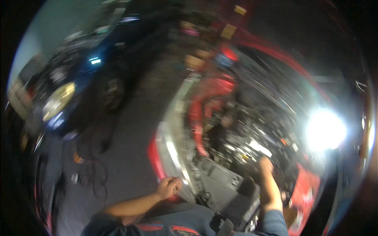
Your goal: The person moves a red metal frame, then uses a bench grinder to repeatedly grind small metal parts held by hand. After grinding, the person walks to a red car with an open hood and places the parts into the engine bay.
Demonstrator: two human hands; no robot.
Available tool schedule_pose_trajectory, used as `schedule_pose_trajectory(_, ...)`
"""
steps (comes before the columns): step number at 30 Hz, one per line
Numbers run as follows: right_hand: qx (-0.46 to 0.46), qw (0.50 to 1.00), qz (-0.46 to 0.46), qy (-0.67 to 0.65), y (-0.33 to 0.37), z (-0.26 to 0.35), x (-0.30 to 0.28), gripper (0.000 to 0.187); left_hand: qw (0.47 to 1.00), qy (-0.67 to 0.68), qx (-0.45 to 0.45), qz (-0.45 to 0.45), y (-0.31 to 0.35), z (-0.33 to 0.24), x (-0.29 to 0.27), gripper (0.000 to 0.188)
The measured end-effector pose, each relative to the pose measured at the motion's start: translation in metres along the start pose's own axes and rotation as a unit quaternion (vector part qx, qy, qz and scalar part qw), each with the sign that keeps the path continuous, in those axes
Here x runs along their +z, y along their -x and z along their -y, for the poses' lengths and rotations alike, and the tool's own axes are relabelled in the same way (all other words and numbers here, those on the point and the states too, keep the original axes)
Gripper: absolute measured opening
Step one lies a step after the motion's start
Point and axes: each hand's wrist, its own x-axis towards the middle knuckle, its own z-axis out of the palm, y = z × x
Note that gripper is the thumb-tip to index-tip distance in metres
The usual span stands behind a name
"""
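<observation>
My left hand (170, 187) is closed, its fingers curled in, beside the front corner of a red car near its long pale headlight (171, 151). Whether anything sits inside those fingers is hidden. My right hand (265, 164) reaches into the open engine bay (236, 137), over blurred metal and dark parts. Its fingers are smeared by motion, so their hold cannot be made out. Between my two arms lies a grey boxy panel (220, 177) at the near edge of the bay.
A bright work lamp (326, 129) glares at the right. To the left stands a dark blue car (78, 98). A cable (100, 179) and small items lie on the grey floor (130, 157). Cardboard boxes (195, 62) are farther back. Red sheet (305, 188) lies right of my right arm.
</observation>
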Motion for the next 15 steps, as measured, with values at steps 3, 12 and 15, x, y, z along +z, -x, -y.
schedule_pose_trajectory(3, -0.022, 0.998, -0.051, -0.017, 0.0, -0.008, 0.014, 0.023, 0.993, 0.028, 0.014, -0.112, 0.083, 0.014, -0.019, 0.043)
schedule_pose_trajectory(12, -0.026, 0.968, -0.224, -0.108, -0.025, -0.028, 0.069, 0.023, 0.85, 0.118, -0.044, -0.512, 0.334, 0.125, -0.009, 0.04)
schedule_pose_trajectory(15, -0.115, 0.927, -0.325, -0.152, 0.035, 0.007, 0.04, 0.028, 0.794, 0.204, -0.067, -0.569, 0.387, 0.148, -0.002, 0.037)
